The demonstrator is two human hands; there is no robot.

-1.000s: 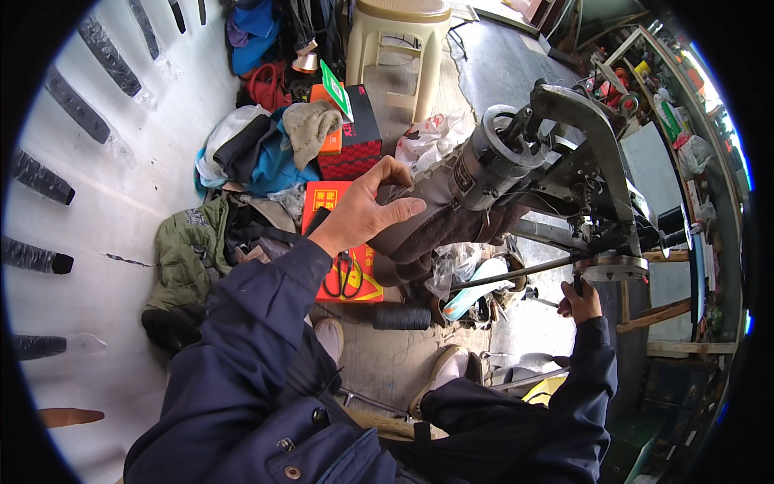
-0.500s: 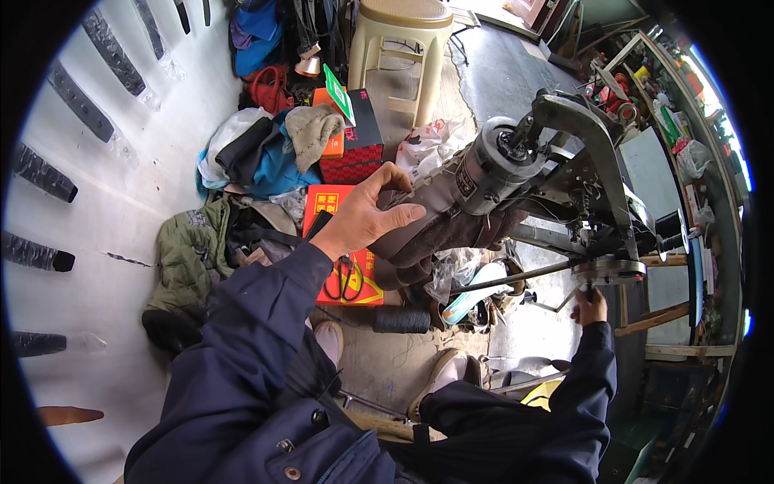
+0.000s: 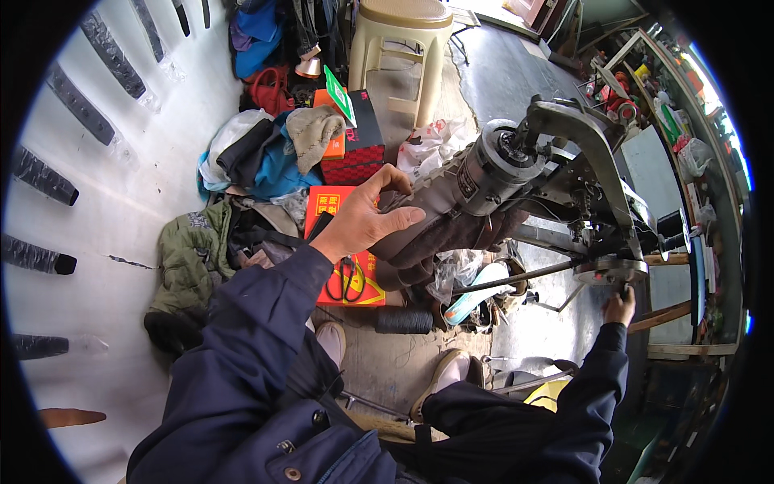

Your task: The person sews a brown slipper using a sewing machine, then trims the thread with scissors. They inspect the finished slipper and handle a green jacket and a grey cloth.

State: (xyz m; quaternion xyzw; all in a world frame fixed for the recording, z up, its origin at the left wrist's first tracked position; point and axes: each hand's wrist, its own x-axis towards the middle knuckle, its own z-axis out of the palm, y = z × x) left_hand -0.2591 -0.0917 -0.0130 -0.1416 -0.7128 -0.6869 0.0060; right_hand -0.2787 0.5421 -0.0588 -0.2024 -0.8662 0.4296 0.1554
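Note:
A metal sewing machine [image 3: 605,161] with a thick cylinder head stands at the right. A grey-brown boot [image 3: 419,235] with dark fleece lining lies under that head. My left hand [image 3: 375,206] holds the boot's left part, fingers curled over its upper edge and thumb along its side. Below the machine, at the right, my right hand [image 3: 619,305] grips a small crank handle [image 3: 626,285] on the metal handwheel [image 3: 609,266]. Under the boot lie a red box [image 3: 326,202] and scissors [image 3: 345,282].
Piled clothes [image 3: 189,250], a dark patterned box [image 3: 355,161], a plastic stool [image 3: 403,16] and a white bag [image 3: 427,145] stand or lie around. A thread cone [image 3: 403,321] and insole [image 3: 468,302] lie below. A cluttered rack [image 3: 677,137] lines the right; a white panel [image 3: 121,202] the left.
My right hand has moved round with the crank handle, lately toward the right. The machine's top has shifted slightly. My left hand stays almost in place on the boot.

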